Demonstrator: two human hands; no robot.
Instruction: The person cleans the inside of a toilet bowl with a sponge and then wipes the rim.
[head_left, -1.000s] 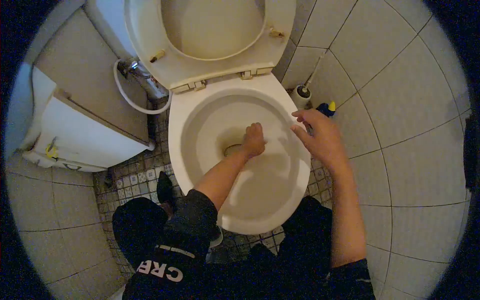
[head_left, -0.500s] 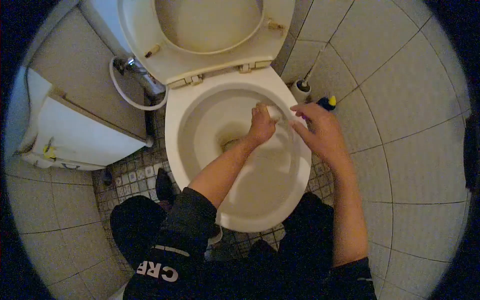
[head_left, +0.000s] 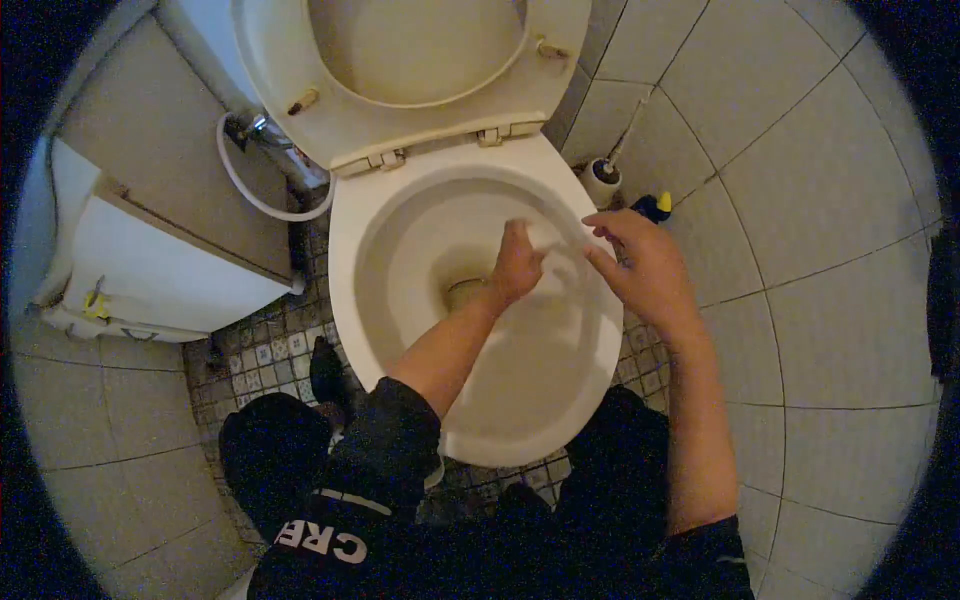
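A white toilet bowl (head_left: 347, 330) fills the middle of the view. Over its inside, a little right of the drain, my left hand (head_left: 518, 264) is closed with the fingers curled in; what they hold, if anything, I cannot make out. My right hand (head_left: 642, 262) hovers by the bowl's right rim, its fingers bent but apart, thumb toward the left hand. Nothing shows between its fingers. A dark drain hole (head_left: 465, 290) lies left of my left hand.
The raised toilet seat (head_left: 425, 120) leans back behind the bowl. A toilet brush holder (head_left: 601, 183) and a dark bottle with a yellow cap (head_left: 655, 207) stand at the right. On the left are a white hose (head_left: 240, 185) and a white cabinet (head_left: 170, 260).
My left hand has shifted slightly down and left, with its wrist turned a little. A pale patch beside its fingers no longer shows clearly. My right hand has hardly moved.
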